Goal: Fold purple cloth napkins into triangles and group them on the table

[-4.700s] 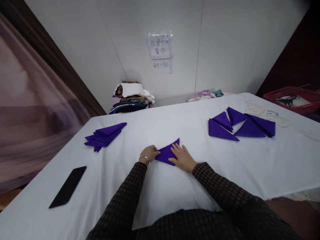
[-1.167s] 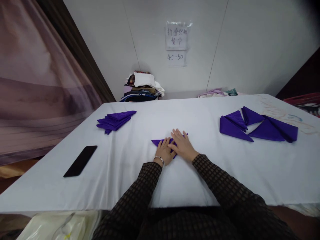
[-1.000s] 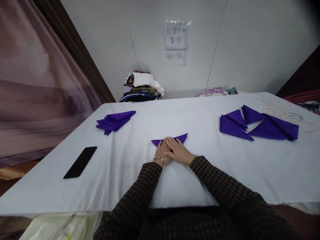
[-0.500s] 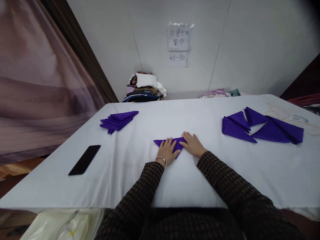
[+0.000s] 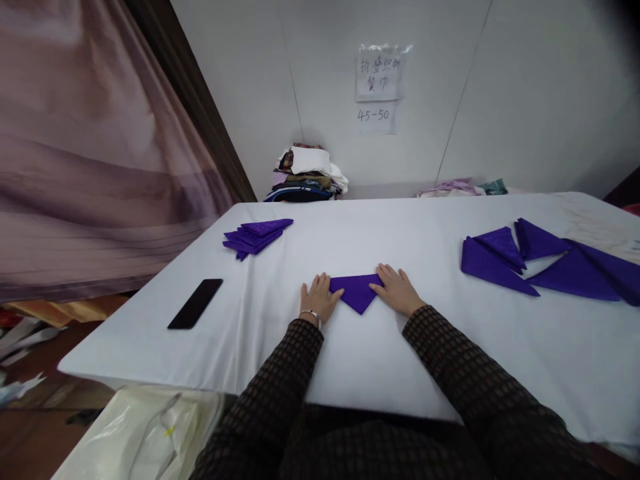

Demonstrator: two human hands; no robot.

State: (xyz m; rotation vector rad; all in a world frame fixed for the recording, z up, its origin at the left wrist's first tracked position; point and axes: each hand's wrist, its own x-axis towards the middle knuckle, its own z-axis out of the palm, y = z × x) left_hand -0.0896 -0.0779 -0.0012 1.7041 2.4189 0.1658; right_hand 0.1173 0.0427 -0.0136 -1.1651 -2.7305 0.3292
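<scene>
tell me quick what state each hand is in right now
Left hand: open, flat, fingers on the purple napkin at its left corner.
Right hand: open, flat, on its right corner.

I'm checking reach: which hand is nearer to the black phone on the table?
Left. The left hand rests at the left corner of the purple napkin, on the same side as the phone. The right hand lies at the napkin's right corner, farther off.

Purple napkin (image 5: 357, 291), white tablecloth (image 5: 430, 347), black phone (image 5: 195, 304).
</scene>
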